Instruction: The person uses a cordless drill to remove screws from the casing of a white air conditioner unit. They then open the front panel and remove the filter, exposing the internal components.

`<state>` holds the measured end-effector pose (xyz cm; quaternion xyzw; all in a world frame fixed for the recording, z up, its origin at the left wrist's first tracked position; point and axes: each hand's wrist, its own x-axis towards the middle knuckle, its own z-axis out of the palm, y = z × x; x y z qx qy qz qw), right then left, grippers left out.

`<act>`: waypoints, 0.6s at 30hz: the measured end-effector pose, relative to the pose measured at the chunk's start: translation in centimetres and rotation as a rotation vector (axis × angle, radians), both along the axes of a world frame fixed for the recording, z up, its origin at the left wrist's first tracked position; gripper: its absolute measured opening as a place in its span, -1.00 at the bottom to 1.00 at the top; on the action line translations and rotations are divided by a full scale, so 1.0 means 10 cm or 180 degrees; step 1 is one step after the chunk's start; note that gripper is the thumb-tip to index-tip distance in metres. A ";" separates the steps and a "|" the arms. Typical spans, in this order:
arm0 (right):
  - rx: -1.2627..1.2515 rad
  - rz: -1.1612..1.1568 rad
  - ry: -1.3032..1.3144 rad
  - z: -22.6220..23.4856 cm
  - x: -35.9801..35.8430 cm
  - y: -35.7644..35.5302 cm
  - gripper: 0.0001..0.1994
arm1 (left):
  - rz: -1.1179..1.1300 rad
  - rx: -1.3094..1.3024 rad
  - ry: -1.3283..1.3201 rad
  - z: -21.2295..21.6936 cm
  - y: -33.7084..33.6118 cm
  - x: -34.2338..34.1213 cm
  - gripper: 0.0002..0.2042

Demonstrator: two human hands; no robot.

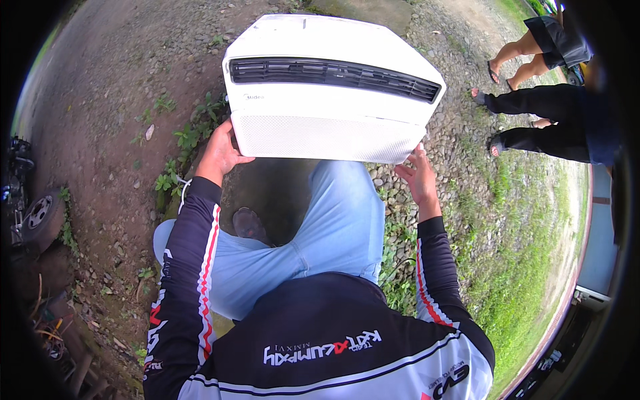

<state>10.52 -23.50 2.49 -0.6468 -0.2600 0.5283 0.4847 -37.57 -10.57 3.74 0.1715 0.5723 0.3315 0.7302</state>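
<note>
A white window-type air conditioner (320,110) sits in front of me, a black louvred vent (333,75) running across its front and a fine mesh grille below that. My left hand (224,155) grips its near left corner, with the thumb along the near edge and the other fingers partly hidden behind the side. At the near right corner, my right hand (418,176) is closed against the casing, its fingertips on the edge. What supports the unit underneath is hidden. A white cord (183,189) hangs beside my left wrist.
Two people stand at the right, their legs (533,110) showing on gravel. A vehicle wheel (43,215) and tangled wires (53,333) lie at the left. Leafy weeds (190,137) grow beside the unit. My bent legs in jeans (327,223) are just below it.
</note>
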 end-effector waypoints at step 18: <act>0.0985 0.0288 -0.1323 -0.34 0.16 0.03 -0.57 | 0.0429 0.0398 0.0669 0.14 -0.45 0.05 -0.38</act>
